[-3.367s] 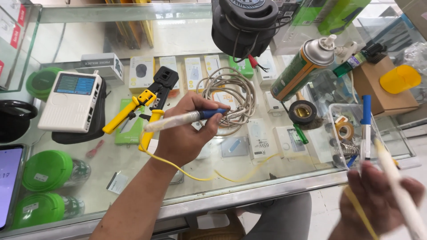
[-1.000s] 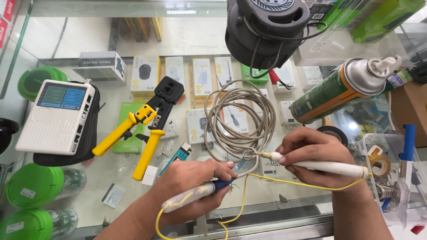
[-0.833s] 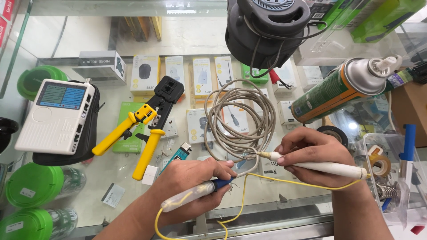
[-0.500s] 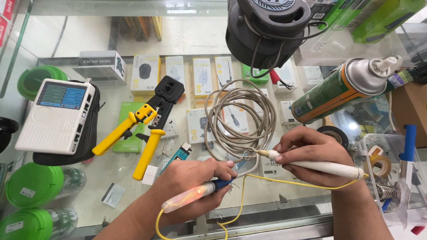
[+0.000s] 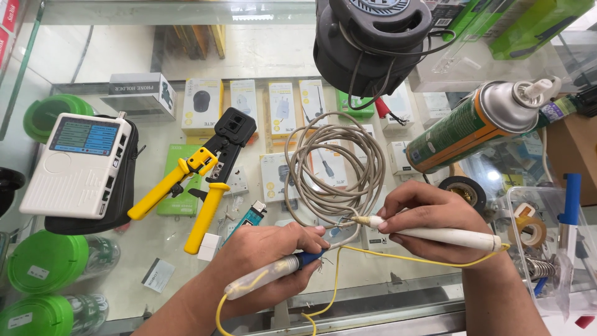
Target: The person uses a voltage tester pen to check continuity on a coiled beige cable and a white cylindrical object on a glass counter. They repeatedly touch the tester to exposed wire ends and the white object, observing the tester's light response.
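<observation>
Now, looking down from my head camera, my left hand (image 5: pixel 273 258) is closed around a blue-tipped probe (image 5: pixel 273 272) with a clear handle, its yellow lead (image 5: pixel 329 283) looping off below. My right hand (image 5: pixel 435 224) pinches a white probe (image 5: pixel 444 236) like a pen, fingers wrapped fully shut on it. Both tips meet at the bared end of the grey cable coil (image 5: pixel 336 168), which lies on the glass counter (image 5: pixel 124 267) just above my hands. I judge this as the contact step: both tips are pressed to the cable's exposed wires. Next I would need steady hands and fine aim, keeping each tip on a single strand. The yellow crimping tool (image 5: pixel 199 180) and white cable tester (image 5: pixel 78 165) lie untouched to the left
</observation>
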